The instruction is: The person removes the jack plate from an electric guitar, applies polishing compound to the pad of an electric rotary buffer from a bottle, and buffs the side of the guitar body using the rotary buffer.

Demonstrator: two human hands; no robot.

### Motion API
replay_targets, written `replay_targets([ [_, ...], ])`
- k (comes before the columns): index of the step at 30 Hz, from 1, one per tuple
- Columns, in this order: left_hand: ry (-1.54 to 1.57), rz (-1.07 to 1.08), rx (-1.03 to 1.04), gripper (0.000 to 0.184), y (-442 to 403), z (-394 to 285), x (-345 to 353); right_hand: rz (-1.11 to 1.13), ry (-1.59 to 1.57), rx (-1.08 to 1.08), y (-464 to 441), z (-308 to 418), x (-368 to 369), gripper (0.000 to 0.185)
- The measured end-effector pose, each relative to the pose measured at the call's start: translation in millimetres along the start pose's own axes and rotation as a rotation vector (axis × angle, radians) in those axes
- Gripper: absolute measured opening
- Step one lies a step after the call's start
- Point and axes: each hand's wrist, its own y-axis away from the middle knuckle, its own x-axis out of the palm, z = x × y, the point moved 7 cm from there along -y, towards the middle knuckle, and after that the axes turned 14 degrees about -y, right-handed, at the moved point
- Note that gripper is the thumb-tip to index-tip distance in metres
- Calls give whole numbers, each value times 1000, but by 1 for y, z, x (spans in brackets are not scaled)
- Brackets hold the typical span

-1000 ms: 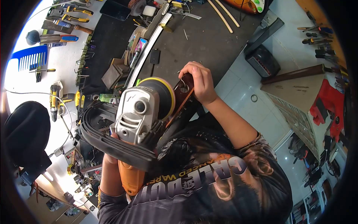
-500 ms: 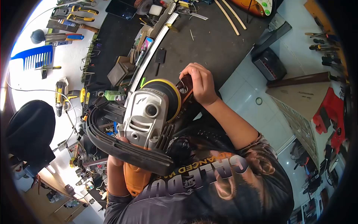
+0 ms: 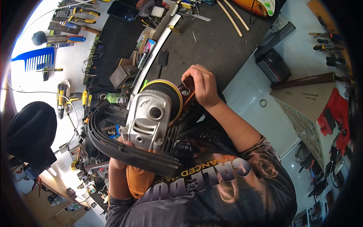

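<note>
An electric polisher (image 3: 149, 117) with a silver head, black loop handle and orange body fills the middle of the head view. My left hand (image 3: 120, 155) is closed around it, partly hidden under the loop handle. The polisher's round, yellow-edged pad (image 3: 177, 96) faces a glossy dark reddish-brown piece (image 3: 186, 90) with a roundish opening near its end. Fingers of my right hand (image 3: 202, 85) are curled over that piece's upper end. Most of the piece is hidden behind the pad and polisher, so its kind and any contact with the pad are unclear.
A dark workbench (image 3: 211, 41) carries a long metal straightedge (image 3: 159, 47), two wooden sticks (image 3: 234, 19) and a phone (image 3: 123, 11). Hand tools and a yellow-black drill (image 3: 62, 96) line the left wall. A black box (image 3: 272, 66) stands on the tiled floor at right.
The polisher has shifted very slightly to the right, its loop handle a little more. Both hands keep their holds, and my right hand stays almost in place.
</note>
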Motion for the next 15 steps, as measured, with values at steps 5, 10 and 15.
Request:
replay_targets([
  [5,-6,1,-3,67,-1,0,1,0,-1,-1,-1,1,1,46],
  [10,-44,-17,-15,68,-5,-11,9,8,7,-4,-2,1,0,46],
  [15,95,64,-23,72,3,14,-4,11,7,-2,-2,1,2,46],
])
